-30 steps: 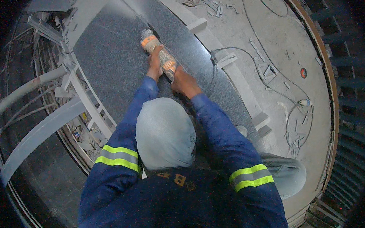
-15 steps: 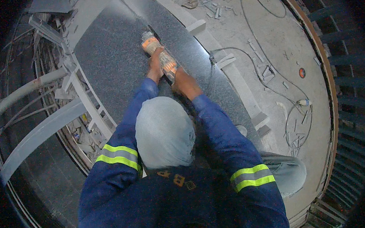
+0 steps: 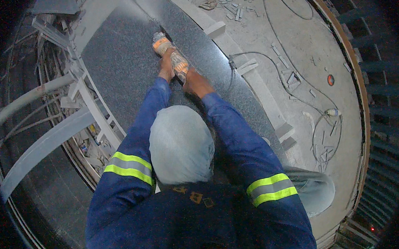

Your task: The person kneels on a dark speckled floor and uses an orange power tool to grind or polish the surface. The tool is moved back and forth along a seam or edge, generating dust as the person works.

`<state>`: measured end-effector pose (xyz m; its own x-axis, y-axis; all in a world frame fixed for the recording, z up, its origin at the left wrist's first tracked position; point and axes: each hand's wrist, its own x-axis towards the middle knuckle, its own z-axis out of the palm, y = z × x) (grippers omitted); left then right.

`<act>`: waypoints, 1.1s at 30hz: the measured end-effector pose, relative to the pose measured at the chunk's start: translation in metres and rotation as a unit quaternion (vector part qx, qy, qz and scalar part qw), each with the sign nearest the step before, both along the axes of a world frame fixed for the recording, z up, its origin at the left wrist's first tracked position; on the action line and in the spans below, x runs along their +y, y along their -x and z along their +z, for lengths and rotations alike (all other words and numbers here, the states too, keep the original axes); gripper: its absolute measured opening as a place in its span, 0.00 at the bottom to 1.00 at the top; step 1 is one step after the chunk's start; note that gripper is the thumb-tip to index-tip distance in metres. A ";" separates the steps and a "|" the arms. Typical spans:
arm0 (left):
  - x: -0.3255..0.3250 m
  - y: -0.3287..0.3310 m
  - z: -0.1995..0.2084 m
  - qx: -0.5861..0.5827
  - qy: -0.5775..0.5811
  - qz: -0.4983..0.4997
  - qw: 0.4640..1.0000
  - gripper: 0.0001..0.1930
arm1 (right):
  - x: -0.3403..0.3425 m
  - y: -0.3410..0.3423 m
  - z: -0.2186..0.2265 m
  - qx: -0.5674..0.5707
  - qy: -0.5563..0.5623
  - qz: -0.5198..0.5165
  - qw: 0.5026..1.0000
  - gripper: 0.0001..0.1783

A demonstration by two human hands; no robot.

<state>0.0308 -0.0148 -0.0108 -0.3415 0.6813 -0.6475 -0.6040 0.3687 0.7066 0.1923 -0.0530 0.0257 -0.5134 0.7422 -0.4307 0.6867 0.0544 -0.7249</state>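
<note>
An angle grinder (image 3: 177, 61) with an orange and dusty grey body lies low over a dark speckled stone slab (image 3: 115, 61). My left hand (image 3: 166, 65) is wrapped round the middle of its body. Behind it, my right hand (image 3: 197, 83) grips the rear end. The thin disc (image 3: 165, 34) stands on edge at the tool's right front, close to the slab's surface. A pale dust cloud (image 3: 141, 12) spreads beyond it, along a line on the stone. My knee (image 3: 181, 143), in pale trousers, rises between my forearms.
A cable (image 3: 273, 60) runs from the slab's right edge to a connector (image 3: 332, 112) on the dusty floor. Stone offcuts (image 3: 236, 10) lie scattered there. Pale blocks (image 3: 215, 30) line the slab's right side. Metal framing and curved pipes (image 3: 31, 101) stand at left.
The grinder and both my hands have moved slightly away from me and to the left. My right forearm has swung a little left. The dust still sprays ahead of the disc.
</note>
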 end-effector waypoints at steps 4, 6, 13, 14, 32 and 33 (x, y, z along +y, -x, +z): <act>-0.012 -0.009 0.013 -0.015 -0.025 -0.002 1.000 0.16 | -0.004 -0.006 0.018 -0.027 0.030 -0.004 0.999 0.30; -0.018 -0.012 0.011 -0.020 -0.024 0.006 0.999 0.15 | -0.014 -0.016 0.031 -0.035 0.038 0.006 0.999 0.30; -0.027 -0.029 0.018 -0.025 -0.042 0.005 0.999 0.20 | -0.023 -0.028 0.024 -0.034 0.001 0.025 0.999 0.28; -0.024 -0.027 0.015 -0.026 -0.042 0.000 0.999 0.20 | -0.024 -0.028 0.017 -0.021 -0.013 0.020 1.000 0.27; -0.026 -0.031 0.020 0.008 -0.009 0.003 1.000 0.17 | -0.019 -0.027 0.042 -0.074 0.036 0.022 0.996 0.26; -0.027 -0.031 0.018 0.008 -0.006 0.002 1.000 0.17 | -0.020 -0.027 0.042 -0.068 0.037 0.022 0.997 0.26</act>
